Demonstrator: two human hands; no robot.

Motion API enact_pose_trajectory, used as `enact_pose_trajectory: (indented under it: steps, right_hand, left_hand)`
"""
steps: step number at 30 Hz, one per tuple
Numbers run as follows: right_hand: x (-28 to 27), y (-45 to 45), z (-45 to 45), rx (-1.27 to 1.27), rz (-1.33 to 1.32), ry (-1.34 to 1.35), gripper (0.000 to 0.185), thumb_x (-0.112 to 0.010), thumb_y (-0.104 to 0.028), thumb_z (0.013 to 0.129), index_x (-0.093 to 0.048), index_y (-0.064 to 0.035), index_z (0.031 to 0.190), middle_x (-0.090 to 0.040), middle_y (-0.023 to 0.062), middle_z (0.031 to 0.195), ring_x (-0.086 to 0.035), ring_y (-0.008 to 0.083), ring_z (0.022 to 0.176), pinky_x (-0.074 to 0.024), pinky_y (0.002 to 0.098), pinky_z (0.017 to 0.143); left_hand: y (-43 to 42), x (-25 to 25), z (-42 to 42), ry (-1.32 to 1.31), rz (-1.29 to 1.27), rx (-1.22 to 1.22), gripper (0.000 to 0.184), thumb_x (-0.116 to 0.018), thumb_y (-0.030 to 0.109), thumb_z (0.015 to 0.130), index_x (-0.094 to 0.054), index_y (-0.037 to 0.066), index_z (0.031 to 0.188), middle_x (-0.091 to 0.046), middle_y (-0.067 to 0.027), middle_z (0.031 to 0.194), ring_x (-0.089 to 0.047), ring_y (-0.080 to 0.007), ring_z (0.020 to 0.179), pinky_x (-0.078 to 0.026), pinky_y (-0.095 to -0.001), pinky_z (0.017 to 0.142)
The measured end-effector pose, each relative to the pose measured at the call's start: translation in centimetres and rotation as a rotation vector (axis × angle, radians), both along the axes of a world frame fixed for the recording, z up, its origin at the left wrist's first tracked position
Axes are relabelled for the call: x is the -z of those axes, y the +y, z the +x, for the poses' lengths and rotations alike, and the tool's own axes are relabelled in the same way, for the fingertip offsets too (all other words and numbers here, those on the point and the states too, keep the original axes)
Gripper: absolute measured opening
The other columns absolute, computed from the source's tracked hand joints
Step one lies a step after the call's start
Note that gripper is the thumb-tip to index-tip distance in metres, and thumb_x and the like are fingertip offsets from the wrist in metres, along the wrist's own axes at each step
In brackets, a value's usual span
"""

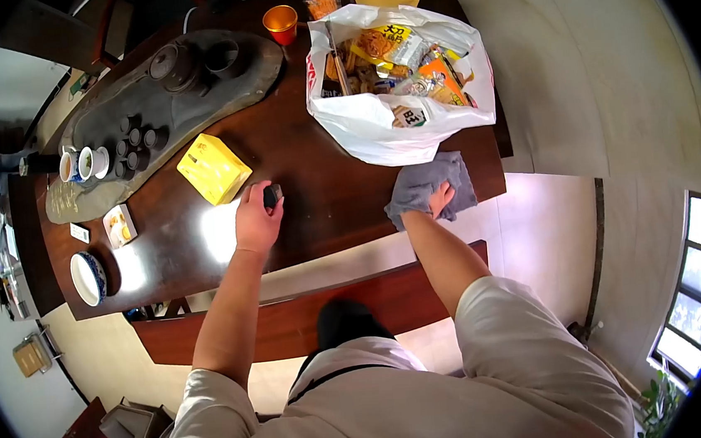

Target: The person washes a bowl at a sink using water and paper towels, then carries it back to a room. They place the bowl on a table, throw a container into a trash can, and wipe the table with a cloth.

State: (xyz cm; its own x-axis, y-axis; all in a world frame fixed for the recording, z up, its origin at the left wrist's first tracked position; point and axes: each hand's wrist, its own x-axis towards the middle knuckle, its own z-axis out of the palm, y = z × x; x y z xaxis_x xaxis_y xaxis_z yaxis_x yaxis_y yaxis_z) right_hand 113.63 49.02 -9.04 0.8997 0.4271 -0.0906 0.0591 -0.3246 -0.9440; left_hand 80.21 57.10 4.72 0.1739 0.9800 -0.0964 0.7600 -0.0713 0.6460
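Note:
My left hand (256, 225) is closed around a small dark object (272, 196) near the middle of the dark wooden table (324, 204). Its shape is partly covered by my fingers, so I cannot make out its kind. Just beyond that hand sits a yellow tissue pack (214, 169). At the right front corner my right hand (441, 199) presses on a grey cloth (419, 186), its fingers partly wrapped in the folds. The cloth lies against the tabletop by the edge, close below a white plastic bag (386, 145) full of packaged snacks.
A stone tea tray (214, 93) carries a dark teapot (173, 66), several small dark cups (134, 142) and white cups (94, 162). An orange cup (281, 25) stands behind. At left are a small box (119, 226) and a blue-white bowl (88, 279). A wooden bench (211, 335) runs along the front.

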Motion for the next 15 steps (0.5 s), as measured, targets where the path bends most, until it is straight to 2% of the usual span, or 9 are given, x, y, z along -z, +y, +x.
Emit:
enact_pose_trajectory:
  steps: [2, 4, 7, 9, 10, 11, 13, 14, 15]
  right_hand:
    - [-1.3, 0.0, -0.9, -0.033, -0.253, -0.099, 0.059, -0.054, -0.038, 0.102, -0.041, -0.0116, 0.154, -0.04, 0.005, 0.159, -0.03, 0.0234, 0.15, -0.0224, 0.0306, 0.124]
    - [0.3, -1.1, 0.5, -0.153, -0.434, -0.236, 0.059, -0.054, -0.036, 0.102, -0.041, -0.0114, 0.154, -0.039, 0.0041, 0.16, -0.026, 0.0238, 0.151, -0.0219, 0.0302, 0.125]
    - [-1.1, -0.4, 0.0, -0.137, -0.433, -0.087, 0.059, -0.054, -0.036, 0.101, -0.042, -0.0112, 0.154, -0.038, 0.0042, 0.162, -0.026, 0.0262, 0.151, -0.0209, 0.0322, 0.125]
    - [-2.8, -0.5, -0.2, -0.245, -0.682, -0.38, 0.057, -0.052, -0.039, 0.101, -0.047, -0.011, 0.151, -0.039, 0.0052, 0.161, -0.026, 0.0286, 0.151, -0.0189, 0.0345, 0.126]
    - [-2.6, 0.0, -0.2, -0.245, -0.686, -0.387, 0.057, -0.052, -0.039, 0.101, -0.047, -0.011, 0.151, -0.039, 0.0052, 0.161, -0.026, 0.0286, 0.151, -0.0189, 0.0345, 0.126]
    - [-1.2, -0.1, 0.0, -0.135, -0.411, -0.23, 0.055, -0.053, -0.039, 0.101, -0.048, -0.0108, 0.149, -0.043, 0.0062, 0.157, -0.034, 0.0284, 0.145, -0.0245, 0.0363, 0.123]
    - [-0.2, -1.1, 0.3, -0.042, -0.15, -0.063, 0.053, -0.053, -0.038, 0.101, -0.049, -0.0106, 0.147, -0.046, 0.0072, 0.154, -0.042, 0.0282, 0.139, -0.0301, 0.0381, 0.119]
    - [0.0, -2.0, 0.7, -0.195, -0.527, -0.388, 0.054, -0.053, -0.039, 0.101, -0.05, -0.0105, 0.147, -0.045, 0.0074, 0.155, -0.044, 0.0286, 0.139, -0.0294, 0.0375, 0.12]
    - [0.3, -2.2, 1.2, -0.351, -0.887, -0.723, 0.055, -0.053, -0.041, 0.101, -0.051, -0.0104, 0.147, -0.043, 0.0075, 0.156, -0.045, 0.029, 0.138, -0.0287, 0.037, 0.12]
  left_hand:
    - [1.4, -0.8, 1.7, 0.005, 0.02, -0.013, 0.037, -0.078, 0.014, 0.088, -0.062, 0.005, 0.12, -0.066, -0.0177, 0.112, -0.069, -0.0363, 0.088, -0.059, -0.0396, 0.075]
    - [5.0, -0.8, 3.9, -0.045, 0.15, -0.021, 0.037, -0.08, 0.015, 0.087, -0.062, 0.005, 0.118, -0.066, -0.0193, 0.113, -0.068, -0.0396, 0.09, -0.058, -0.0429, 0.076]
    - [11.0, 0.8, 6.2, 0.039, 0.234, 0.0, 0.04, -0.078, 0.018, 0.088, -0.061, 0.004, 0.121, -0.066, -0.0216, 0.114, -0.065, -0.0446, 0.099, -0.056, -0.0488, 0.086]
    - [14.0, 1.9, 7.3, 0.083, 0.206, -0.005, 0.042, -0.078, 0.02, 0.088, -0.061, 0.004, 0.123, -0.066, -0.022, 0.115, -0.064, -0.0457, 0.103, -0.055, -0.0501, 0.089]
    - [15.2, 2.1, 7.9, 0.071, 0.215, 0.001, 0.044, -0.077, 0.021, 0.089, -0.06, 0.004, 0.125, -0.065, -0.0224, 0.117, -0.063, -0.0456, 0.107, -0.054, -0.05, 0.092]
    - [16.2, 2.3, 8.5, 0.062, 0.22, 0.006, 0.047, -0.077, 0.022, 0.089, -0.059, 0.003, 0.128, -0.065, -0.0228, 0.119, -0.062, -0.0454, 0.11, -0.054, -0.0499, 0.094]
    - [17.8, 2.9, 9.4, 0.071, 0.234, -0.01, 0.051, -0.077, 0.023, 0.089, -0.058, 0.003, 0.132, -0.062, -0.0231, 0.125, -0.061, -0.0449, 0.113, -0.054, -0.0491, 0.095]
    - [17.7, 2.9, 9.2, 0.087, 0.259, -0.023, 0.056, -0.078, 0.024, 0.088, -0.056, 0.003, 0.135, -0.059, -0.0233, 0.131, -0.061, -0.0444, 0.117, -0.054, -0.0483, 0.096]
    - [17.0, 1.4, 9.5, 0.101, 0.283, -0.073, 0.067, -0.079, 0.028, 0.088, -0.051, 0.003, 0.143, -0.049, -0.0226, 0.145, -0.06, -0.0436, 0.121, -0.054, -0.0468, 0.099]
